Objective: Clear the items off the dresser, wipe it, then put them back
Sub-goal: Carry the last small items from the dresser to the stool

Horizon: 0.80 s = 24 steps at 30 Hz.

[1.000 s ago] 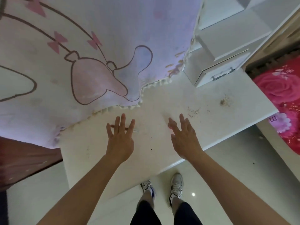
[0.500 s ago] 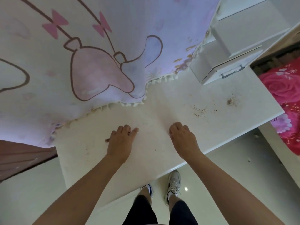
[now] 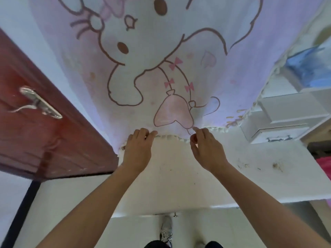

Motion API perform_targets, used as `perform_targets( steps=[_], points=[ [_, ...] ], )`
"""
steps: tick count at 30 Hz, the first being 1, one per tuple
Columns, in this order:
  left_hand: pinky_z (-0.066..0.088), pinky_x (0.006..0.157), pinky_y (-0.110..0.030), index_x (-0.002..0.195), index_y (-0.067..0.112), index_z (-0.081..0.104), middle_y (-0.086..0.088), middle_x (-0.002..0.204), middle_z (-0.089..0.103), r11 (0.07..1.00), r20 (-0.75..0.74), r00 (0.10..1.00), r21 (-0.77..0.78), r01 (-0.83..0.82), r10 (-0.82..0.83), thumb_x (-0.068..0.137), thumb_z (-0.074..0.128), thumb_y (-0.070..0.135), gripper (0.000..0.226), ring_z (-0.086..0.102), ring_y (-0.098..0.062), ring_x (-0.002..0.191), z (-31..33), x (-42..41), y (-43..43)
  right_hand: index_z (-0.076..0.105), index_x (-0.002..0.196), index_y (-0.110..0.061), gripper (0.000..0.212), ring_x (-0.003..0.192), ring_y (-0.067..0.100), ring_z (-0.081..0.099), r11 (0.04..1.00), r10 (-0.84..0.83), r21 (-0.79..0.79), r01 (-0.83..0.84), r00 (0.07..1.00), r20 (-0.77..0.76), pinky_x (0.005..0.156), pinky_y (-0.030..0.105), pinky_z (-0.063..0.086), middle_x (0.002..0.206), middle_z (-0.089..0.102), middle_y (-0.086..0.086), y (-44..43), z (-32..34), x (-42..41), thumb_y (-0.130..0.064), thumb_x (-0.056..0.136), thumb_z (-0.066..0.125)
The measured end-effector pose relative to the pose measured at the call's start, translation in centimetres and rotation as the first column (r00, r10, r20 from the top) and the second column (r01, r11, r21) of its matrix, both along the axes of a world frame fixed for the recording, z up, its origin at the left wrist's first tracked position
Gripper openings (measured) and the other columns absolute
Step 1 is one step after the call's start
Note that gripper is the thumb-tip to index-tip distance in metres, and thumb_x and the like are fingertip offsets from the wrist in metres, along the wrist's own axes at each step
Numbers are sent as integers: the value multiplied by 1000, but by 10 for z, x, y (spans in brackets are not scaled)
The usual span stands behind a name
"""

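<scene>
**Caller:** Where are your hands right now?

**Me:** Both are up at the back of the dresser (image 3: 179, 187), right on the bottom edge of the cloth (image 3: 152, 77), the big pale one with the cartoon bunny and pink bows. It hangs down behind the white top, and its frilled hem (image 3: 172, 137) just meets the surface.

**Caller:** And the grip?

**Me:** My left hand (image 3: 138, 153) is knuckles up with the fingers (image 3: 143, 133) curled tight onto the hem. My right hand (image 3: 207, 153) is narrow, with thumb and forefinger closed on the frill in a pinch. The two hands are near each other, with a short run of frill between them.

**Caller:** What else is on the top?

**Me:** Off to my right a small white drawer box (image 3: 275, 131) sits against the back. In front of it are brown specks (image 3: 276, 165) scattered on the surface. There's something blue above the box, but it's too blurred to tell what it is.

**Caller:** And to your left?

**Me:** A reddish-brown door (image 3: 44, 140) with a silver handle (image 3: 40, 102) is just beside the dresser's end. Straight down past the front edge, one shoe (image 3: 166, 230) is on the pale floor.
</scene>
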<state>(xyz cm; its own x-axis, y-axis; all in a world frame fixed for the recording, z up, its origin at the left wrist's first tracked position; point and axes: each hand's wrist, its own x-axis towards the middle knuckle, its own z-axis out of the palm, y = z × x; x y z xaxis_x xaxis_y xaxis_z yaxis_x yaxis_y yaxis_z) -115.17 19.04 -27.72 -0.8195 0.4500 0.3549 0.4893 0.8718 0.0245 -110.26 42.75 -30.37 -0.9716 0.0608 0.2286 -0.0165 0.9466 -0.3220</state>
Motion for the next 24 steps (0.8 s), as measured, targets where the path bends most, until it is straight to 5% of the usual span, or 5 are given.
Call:
perform_targets(
  steps=[9,16,20,24],
  points=[
    [45,67,-41,115,12,67,-12,94,58,876,-125,868,11,-482,480,67,67,-11,54,54,-32,78,41,177,-148,59,125,-8,35,88,29,62,866,489,-72,-495,868,-80,65,39,56,114,58,11,-166,28,49,-25,95,55],
    [47,67,-44,114,12,67,-13,94,57,553,-199,543,-6,-833,816,70,69,-10,50,55,-35,82,78,348,-291,61,123,-14,35,93,26,61,590,798,-49,-806,591,-116,73,39,55,114,55,5,-359,67,141,-25,90,58],
    [46,64,-42,111,12,67,-13,92,57,396,-204,379,53,-917,903,64,71,-11,52,54,-34,79,84,460,-371,63,112,-14,27,92,25,61,445,886,-8,-896,441,-141,68,31,50,110,55,4,-479,77,217,-24,88,61],
    [45,67,-39,114,17,63,-9,96,55,244,-147,238,24,-970,960,64,73,-7,56,51,-29,80,86,568,-448,59,126,-16,37,93,20,60,272,953,17,-962,267,-144,71,31,52,114,54,1,-597,75,309,-28,92,56]
  ],
)
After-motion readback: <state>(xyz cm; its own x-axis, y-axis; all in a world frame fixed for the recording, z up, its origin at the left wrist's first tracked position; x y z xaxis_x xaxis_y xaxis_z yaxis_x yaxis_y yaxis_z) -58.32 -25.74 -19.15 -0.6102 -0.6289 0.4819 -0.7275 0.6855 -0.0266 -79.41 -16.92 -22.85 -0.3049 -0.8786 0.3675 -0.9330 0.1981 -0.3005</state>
